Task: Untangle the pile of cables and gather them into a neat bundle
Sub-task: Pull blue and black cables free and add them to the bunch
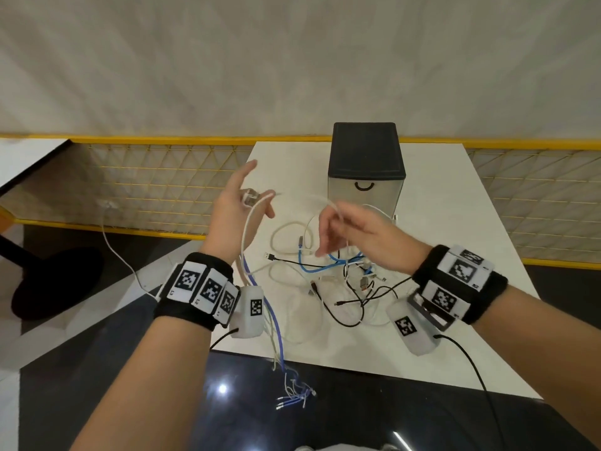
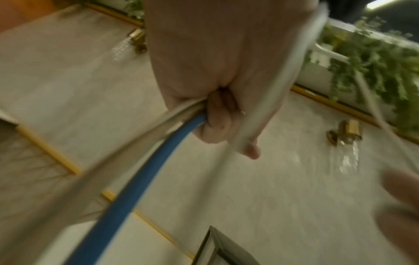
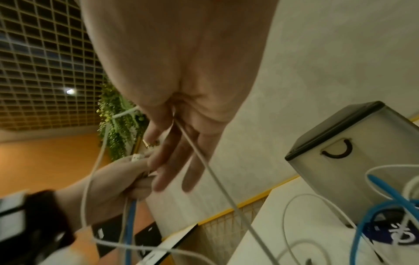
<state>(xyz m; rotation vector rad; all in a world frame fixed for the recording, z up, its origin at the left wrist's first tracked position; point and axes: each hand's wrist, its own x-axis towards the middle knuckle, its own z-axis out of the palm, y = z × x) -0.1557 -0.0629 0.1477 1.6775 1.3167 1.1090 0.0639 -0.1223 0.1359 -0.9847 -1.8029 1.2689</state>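
White, blue and black cables (image 1: 341,275) lie tangled on the table.

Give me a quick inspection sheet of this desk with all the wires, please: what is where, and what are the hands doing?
Surface: white rectangular table, bare at its far right.
Job's things: tangled pile of white, blue and black cables on the table's middle; a gathered bunch of white and blue cables hangs over the near edge.
Clutter: grey box with black lid and curved black handle behind the pile.
Grippers: left hand grips the gathered bunch, index finger straight; right hand pinches a thin white cable rising from the pile.
Cables: black leads run from both wrist cameras.
Surroundings: yellow-framed mesh railing, pale wall, dark glossy floor.
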